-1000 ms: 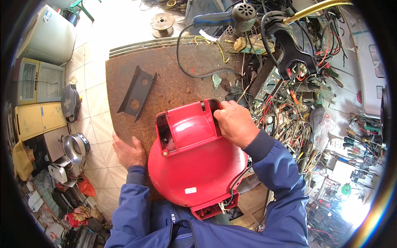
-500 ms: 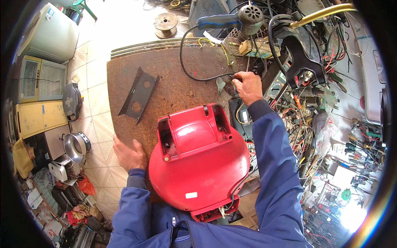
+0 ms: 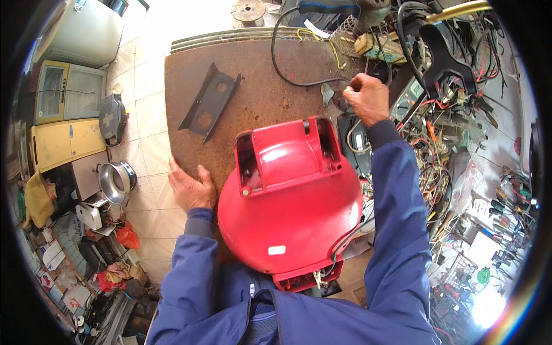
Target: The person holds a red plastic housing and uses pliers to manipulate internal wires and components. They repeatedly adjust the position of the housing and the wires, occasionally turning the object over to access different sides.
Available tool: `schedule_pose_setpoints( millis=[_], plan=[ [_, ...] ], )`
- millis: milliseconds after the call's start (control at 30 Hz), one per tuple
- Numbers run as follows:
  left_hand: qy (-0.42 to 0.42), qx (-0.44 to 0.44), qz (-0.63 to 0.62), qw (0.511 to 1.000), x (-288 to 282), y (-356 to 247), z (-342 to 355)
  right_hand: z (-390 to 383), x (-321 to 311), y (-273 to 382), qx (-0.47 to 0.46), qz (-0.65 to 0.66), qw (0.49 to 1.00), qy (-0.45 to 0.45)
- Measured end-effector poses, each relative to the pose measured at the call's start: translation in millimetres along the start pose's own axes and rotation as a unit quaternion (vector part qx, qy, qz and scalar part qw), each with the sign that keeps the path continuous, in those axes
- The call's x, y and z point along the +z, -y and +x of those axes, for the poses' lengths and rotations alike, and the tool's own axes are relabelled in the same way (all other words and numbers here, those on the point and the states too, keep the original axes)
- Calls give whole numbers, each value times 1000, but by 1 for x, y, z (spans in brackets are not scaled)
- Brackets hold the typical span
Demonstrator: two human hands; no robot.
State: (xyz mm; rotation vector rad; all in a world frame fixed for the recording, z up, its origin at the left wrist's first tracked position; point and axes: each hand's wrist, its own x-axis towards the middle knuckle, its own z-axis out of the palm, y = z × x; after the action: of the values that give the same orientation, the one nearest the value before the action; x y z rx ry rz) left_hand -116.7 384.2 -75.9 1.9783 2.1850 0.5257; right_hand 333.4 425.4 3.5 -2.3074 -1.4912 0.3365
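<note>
A glossy red plastic appliance housing (image 3: 293,221), rounded with two hollow pockets at its far end, lies on a worn brown table (image 3: 259,69) in front of me. Beside its left side, my left hand (image 3: 192,187) rests at the table's left edge, thumb and fingers apart, holding nothing. Past the housing's far right corner is my right hand (image 3: 369,99), its thumb and fingertips pinched together. Whatever lies between them is too small to make out. Close to these fingertips runs a black cord (image 3: 282,64), and a small grey-green metal piece (image 3: 326,95) lies just left of them.
A dark metal bracket with holes (image 3: 211,103) lies on the table's left half. A blue-handled heat tool (image 3: 330,6) sits at the far right, beside a black forked stand (image 3: 445,63). Tangled wires (image 3: 422,167) and hand tools (image 3: 506,213) crowd the right side.
The whole view has shifted, so the table and housing appear higher and farther right. Both hands keep nearly the same places on the table; the right fingers look slightly more curled.
</note>
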Motion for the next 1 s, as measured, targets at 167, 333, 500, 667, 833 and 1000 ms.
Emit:
schedule_pose_setpoints(
  millis=[167, 333, 500, 667, 833, 1000],
  plan=[
    [11, -13, 28, 999, 1, -4, -1, -96, -64, 26, 69, 272, 960, -19],
    [15, -18, 16, 1000, -4, -7, 0, -242, -103, 80, 190, 368, 910, -24],
    [44, -30, -9, 999, -13, -5, 1, -377, -98, 139, 307, 395, 866, -17],
    [82, -32, -53, 995, -8, 9, 7, -454, -55, 185, 159, 282, 945, -41],
    [101, 112, -208, 966, 3, 70, 21, -462, -26, 203, 69, 205, 971, -105],
    [190, 116, -143, 964, -46, 98, -23, -446, -11, 206, -53, 83, 990, -97]
  ],
)
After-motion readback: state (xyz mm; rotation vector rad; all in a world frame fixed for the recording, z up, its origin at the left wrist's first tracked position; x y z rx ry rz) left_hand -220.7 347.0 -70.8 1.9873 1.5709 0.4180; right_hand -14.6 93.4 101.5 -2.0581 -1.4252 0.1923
